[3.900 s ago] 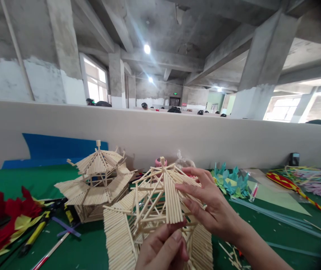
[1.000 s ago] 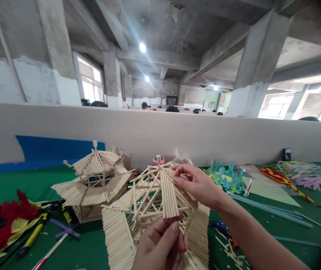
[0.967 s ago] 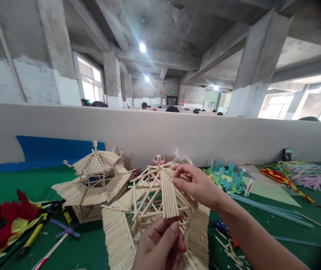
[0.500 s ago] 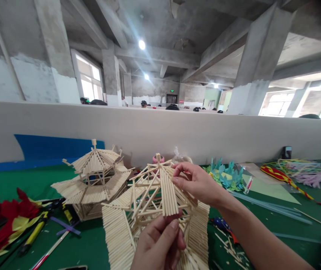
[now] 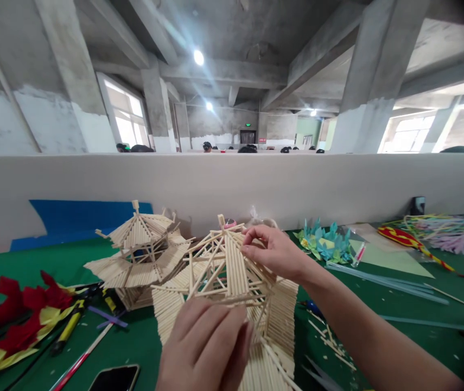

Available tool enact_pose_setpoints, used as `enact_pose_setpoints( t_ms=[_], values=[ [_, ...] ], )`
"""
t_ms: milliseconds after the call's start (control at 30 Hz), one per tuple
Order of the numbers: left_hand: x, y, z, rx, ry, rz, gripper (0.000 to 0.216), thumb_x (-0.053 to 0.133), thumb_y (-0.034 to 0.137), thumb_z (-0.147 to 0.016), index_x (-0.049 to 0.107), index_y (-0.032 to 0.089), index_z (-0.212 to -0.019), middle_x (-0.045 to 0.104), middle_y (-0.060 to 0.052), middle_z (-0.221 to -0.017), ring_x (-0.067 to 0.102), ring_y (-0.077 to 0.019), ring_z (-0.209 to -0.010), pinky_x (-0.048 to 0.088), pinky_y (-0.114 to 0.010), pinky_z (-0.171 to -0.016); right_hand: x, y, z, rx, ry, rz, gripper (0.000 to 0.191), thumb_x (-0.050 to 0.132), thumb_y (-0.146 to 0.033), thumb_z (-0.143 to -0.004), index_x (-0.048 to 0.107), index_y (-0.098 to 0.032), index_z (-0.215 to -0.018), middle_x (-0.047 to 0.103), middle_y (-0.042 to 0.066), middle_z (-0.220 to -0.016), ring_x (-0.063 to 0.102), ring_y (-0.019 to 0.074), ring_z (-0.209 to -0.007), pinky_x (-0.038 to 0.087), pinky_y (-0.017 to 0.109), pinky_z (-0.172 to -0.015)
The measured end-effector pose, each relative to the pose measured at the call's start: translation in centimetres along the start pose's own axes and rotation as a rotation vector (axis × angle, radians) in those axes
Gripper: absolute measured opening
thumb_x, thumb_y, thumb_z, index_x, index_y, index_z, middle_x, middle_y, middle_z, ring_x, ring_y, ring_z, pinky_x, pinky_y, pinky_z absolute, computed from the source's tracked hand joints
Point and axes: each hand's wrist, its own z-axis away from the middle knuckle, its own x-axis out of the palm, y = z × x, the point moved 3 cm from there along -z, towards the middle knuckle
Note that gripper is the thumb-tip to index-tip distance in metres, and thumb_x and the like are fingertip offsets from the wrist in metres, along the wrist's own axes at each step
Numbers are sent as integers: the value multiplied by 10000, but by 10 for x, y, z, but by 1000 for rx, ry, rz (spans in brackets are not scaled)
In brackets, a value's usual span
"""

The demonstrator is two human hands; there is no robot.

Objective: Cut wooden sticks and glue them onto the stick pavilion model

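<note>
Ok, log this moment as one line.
left hand: on stick pagoda lower roof | right hand: pinching near its peak | finished pagoda: behind-left

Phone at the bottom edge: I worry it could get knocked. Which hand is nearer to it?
Left. The left hand rests on the stick model's near side, just right of the phone. The right hand is farther back, at the model's roof.

Green table point(image 5: 419, 331): stick pavilions point(image 5: 142, 252), phone point(image 5: 113, 377), paper scraps point(image 5: 12, 320).
</note>
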Motion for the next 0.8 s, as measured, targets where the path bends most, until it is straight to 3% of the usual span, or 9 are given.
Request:
enact_pose_setpoints(
  t_ms=[67, 167, 400, 533, 800],
  values=[
    [7, -7, -7, 130, -82, -268, 181, 633, 137, -743, 659, 129, -921, 696, -66, -766, 571, -212, -746, 415, -351, -723, 0, 0, -1, 1, 15, 15, 83, 558, -159, -707, 504, -188, -651, 574, 9, -749, 542, 142, -726, 444, 286, -693],
    [19, -14, -11, 185, -142, -392, 214, 561, 181, -798, 663, 146, -983, 706, -89, -895, 551, -262, -887, 334, -414, -836, -1, 0, -1, 4, 35, 42, 62, 561, -169, -700, 522, -187, -656, 573, 7, -742, 536, 152, -735, 433, 306, -711],
    [29, -15, -11, 271, -203, -424, 364, 334, 99, -864, 680, 89, -975, 716, -115, -983, 512, -237, -1014, 205, -370, -1000, -2, -1, 0, -16, 36, 56, 50, 547, -159, -699, 524, -189, -667, 579, 2, -764, 543, 149, -769, 427, 294, -733],
    [30, -18, -11, 273, -134, -366, 379, 327, 111, -871, 702, 74, -910, 737, -124, -934, 550, -219, -975, 185, -334, -1029, -1, 0, -1, -8, 35, 46, 60, 548, -162, -697, 511, -192, -659, 570, 1, -767, 540, 147, -764, 434, 286, -714],
    [30, -22, -9, 271, -128, -321, 354, 349, 109, -868, 695, 73, -929, 738, -124, -943, 585, -212, -951, 215, -347, -1023, -1, 0, -1, 2, 17, 27, 61, 536, -170, -712, 501, -191, -667, 562, 5, -788, 535, 145, -744, 433, 281, -682]
  ],
)
